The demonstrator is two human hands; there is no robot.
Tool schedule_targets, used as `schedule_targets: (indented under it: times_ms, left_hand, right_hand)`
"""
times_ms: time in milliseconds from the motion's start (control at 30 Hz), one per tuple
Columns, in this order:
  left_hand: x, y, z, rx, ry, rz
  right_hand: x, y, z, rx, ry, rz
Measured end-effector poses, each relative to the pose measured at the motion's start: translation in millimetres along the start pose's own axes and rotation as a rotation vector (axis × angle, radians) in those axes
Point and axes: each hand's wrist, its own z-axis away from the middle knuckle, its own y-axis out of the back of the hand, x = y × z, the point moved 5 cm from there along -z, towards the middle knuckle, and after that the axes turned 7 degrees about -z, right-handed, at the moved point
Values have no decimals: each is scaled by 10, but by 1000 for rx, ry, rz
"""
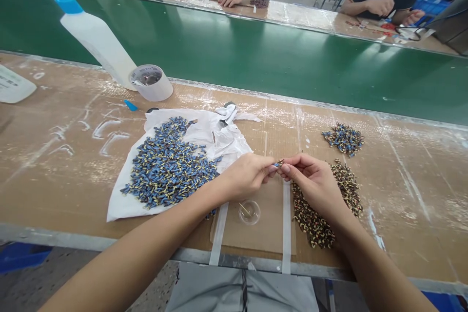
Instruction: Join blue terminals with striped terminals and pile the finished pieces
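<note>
My left hand [252, 171] pinches a small blue piece [277, 164] at the middle of the bench. Fingertips of my right hand [310, 175] meet it there, closed on a tiny dark and yellowish piece [281, 161] at its end. Left of my hands, a heap of blue and yellow pieces [170, 168] lies on white paper [124, 204]. Partly behind my right hand is a pile of small dark and cream curved pieces [345, 183]. Beyond that sits a smaller pile of blue and dark pieces [343, 139]. A clear little cup [249, 212] with a thin stick stands below my hands.
A white squeeze bottle [98, 44] with a blue nozzle leans by a tape roll [155, 88]. A blue cap [130, 105] lies nearby. Past the bench runs a green conveyor belt [234, 53]; two people work with their hands on its far side.
</note>
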Motion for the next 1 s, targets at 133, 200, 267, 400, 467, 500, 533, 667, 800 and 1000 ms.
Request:
schedule_targets:
  times_ms: [133,200,267,400,467,500,533,667,800,1000]
  left_hand:
    - [-25,-29,6,11,9,-62]
    - [-38,-50,11,14,4,-87]
    - [-51,-70,14,19,3,-114]
    - [-73,-110,16,2,13,-193]
    - [-79,-127,16,-19,16,-223]
    - [-80,-130,15,-24,15,-227]
    - [-79,-129,14,-25,12,-225]
    - [-65,-106,0,-46,2,-156]
    - [-47,-56,-26,-72,23,-39]
    - [-48,-23,-31,-117,40,10]
  right_hand:
    - [75,-35,13,-13,36,9]
    - [104,-59,16,-29,48,11]
    - [124,-74,17,-38,53,11]
    - [146,-90,20,-57,37,-8]
    - [147,-103,27,-77,30,-28]
    - [144,-108,30,-83,28,-39]
    - [141,-112,34,-88,26,-47]
    - [125,-112,32,-94,15,-52]
    - [99,-84,-1,-86,-11,-90]
    - [78,-44,-29,-71,-52,-97]
